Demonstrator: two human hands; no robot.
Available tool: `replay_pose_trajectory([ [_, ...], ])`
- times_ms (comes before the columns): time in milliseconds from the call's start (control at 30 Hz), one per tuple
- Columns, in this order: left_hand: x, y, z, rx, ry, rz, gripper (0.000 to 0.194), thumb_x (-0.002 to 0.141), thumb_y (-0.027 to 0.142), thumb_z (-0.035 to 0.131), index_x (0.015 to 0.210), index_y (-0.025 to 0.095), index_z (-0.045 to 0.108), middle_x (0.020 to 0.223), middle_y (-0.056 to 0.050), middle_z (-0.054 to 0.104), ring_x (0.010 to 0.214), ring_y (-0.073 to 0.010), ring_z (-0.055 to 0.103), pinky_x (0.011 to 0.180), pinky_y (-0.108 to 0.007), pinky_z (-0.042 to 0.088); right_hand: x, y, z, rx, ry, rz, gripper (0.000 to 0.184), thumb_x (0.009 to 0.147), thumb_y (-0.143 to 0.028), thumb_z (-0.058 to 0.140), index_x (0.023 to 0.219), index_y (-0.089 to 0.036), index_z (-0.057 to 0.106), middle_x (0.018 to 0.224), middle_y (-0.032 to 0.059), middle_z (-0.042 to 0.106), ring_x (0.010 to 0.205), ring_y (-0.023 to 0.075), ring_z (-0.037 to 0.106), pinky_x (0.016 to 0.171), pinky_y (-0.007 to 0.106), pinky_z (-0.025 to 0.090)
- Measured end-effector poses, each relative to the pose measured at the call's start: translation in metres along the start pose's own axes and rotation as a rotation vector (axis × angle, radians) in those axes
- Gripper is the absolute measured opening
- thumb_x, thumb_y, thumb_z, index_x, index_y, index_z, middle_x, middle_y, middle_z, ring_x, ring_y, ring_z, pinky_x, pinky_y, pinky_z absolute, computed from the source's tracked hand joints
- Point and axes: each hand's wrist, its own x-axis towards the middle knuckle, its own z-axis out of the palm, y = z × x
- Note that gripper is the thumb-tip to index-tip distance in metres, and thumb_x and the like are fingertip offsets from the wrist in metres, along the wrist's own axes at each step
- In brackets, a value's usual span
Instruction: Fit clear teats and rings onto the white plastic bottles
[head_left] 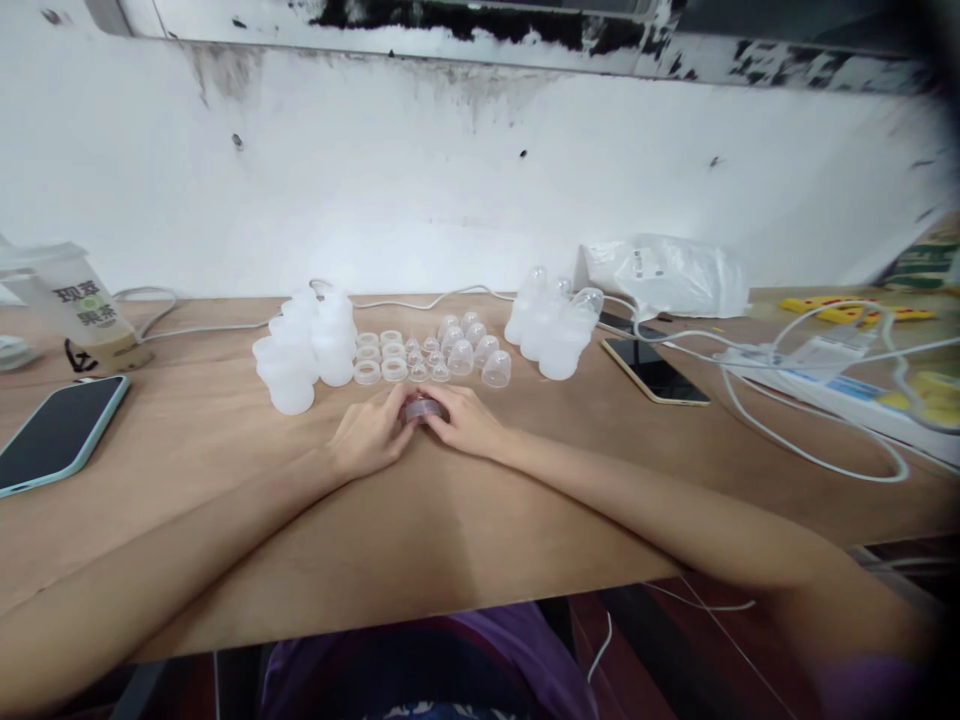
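Note:
Between my left hand (pixel 373 430) and my right hand (pixel 466 420) is a small translucent bottle ring (pixel 424 408), with fingers of both hands closed on its sides. Whether a nipple sits in it is hidden by the fingers. Just beyond my hands stand rows of bottle rings (pixel 367 372), small clear nipples (pixel 418 370) and clear domed caps (pixel 496 369). To the left is a cluster of frosted white bottles (pixel 291 385). On the right, more frosted bottles (pixel 559 350) stand grouped, some with clear domed caps on top.
A phone (pixel 64 432) and a drink cup (pixel 82 310) are at the left. Toward the right lie another phone (pixel 656 370), a white plastic bag (pixel 667 275) and a power strip (pixel 847 395) with looping cables. The wooden table's (pixel 420 550) front edge is near my body.

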Motion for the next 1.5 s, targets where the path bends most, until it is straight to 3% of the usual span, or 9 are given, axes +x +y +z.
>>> replay_pose_trajectory([
  [500,0.0031,-0.0031,0.0022,0.006,-0.022,-0.092,0.02,0.079,0.025,0.038,0.098,0.018,0.039,0.082,-0.003,0.062,0.068,-0.0212,0.06,0.052,-0.028,0.039,0.0011,0.0022,0.0006,0.055,0.004,-0.042,0.035,0.073,-0.016,0.049,0.108,-0.017,0.053,0.1,0.0059,0.059,0.089,0.0155,0.054,0.08,0.029,0.042],
  [933,0.0043,-0.0036,0.0012,-0.049,0.01,-0.069,0.021,0.079,0.024,0.038,0.099,0.019,0.038,0.076,-0.001,0.06,0.063,-0.0182,0.059,0.05,-0.026,0.036,0.0046,-0.0044,0.0029,0.197,0.055,0.115,0.029,0.074,-0.016,0.051,0.102,-0.021,0.06,0.084,0.0015,0.064,0.068,0.0112,0.053,0.065,0.024,0.042],
  [1167,0.0036,-0.0055,0.002,-0.079,0.053,-0.056,0.02,0.079,0.024,0.038,0.098,0.018,0.04,0.074,-0.002,0.06,0.062,-0.017,0.058,0.049,-0.024,0.035,0.0049,0.0028,0.0081,0.348,0.069,0.195,0.032,0.073,-0.021,0.054,0.105,-0.02,0.058,0.092,0.0045,0.063,0.079,0.0137,0.056,0.071,0.028,0.044],
  [1500,0.0053,-0.005,0.0028,-0.036,0.051,-0.07,0.021,0.077,0.022,0.038,0.098,0.019,0.04,0.073,0.0,0.06,0.063,-0.0173,0.058,0.051,-0.025,0.036,0.0068,-0.0005,0.0085,0.339,0.075,0.232,0.029,0.071,-0.019,0.055,0.1,-0.018,0.061,0.083,0.0043,0.065,0.074,0.0137,0.056,0.068,0.028,0.044],
])
